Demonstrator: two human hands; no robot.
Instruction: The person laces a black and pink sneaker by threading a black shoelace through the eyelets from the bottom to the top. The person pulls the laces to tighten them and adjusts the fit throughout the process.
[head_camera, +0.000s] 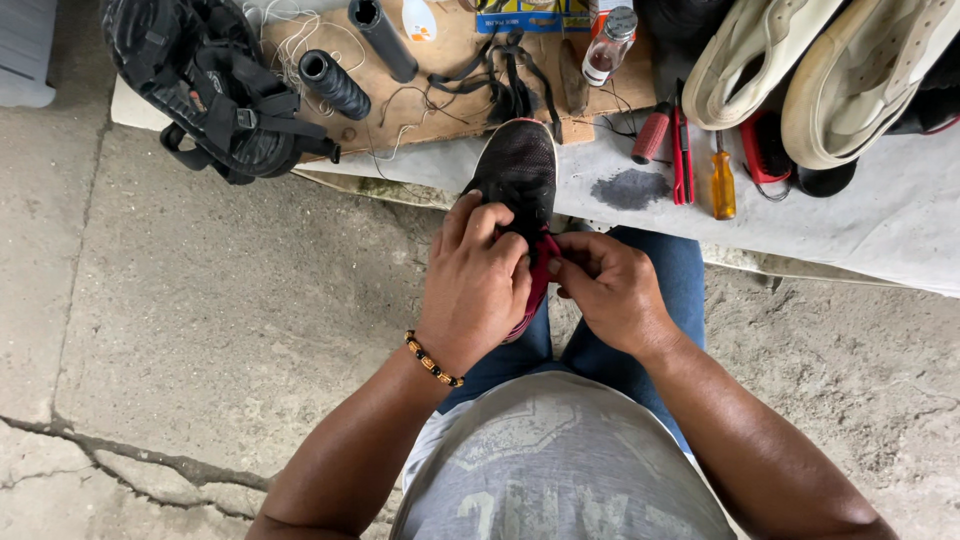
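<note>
Left hand (478, 285) grips a black mesh sneaker (520, 175) from above, fingers curled over its upper; beaded bracelet (433, 360) on that wrist. Right hand (608, 290) pinches the shoe's red collar, fingers closed on it. Sneaker sits over the person's lap, toe resting on the near edge of the desk (880, 230). On the desk: brown board (440, 90) with black thread spools (335, 85), small glass bottle (608, 45), yellow-handled screwdriver (722, 180), red utility knife (682, 155), two white sneakers (800, 70) at right. Black bag (200, 85) at left corner.
</note>
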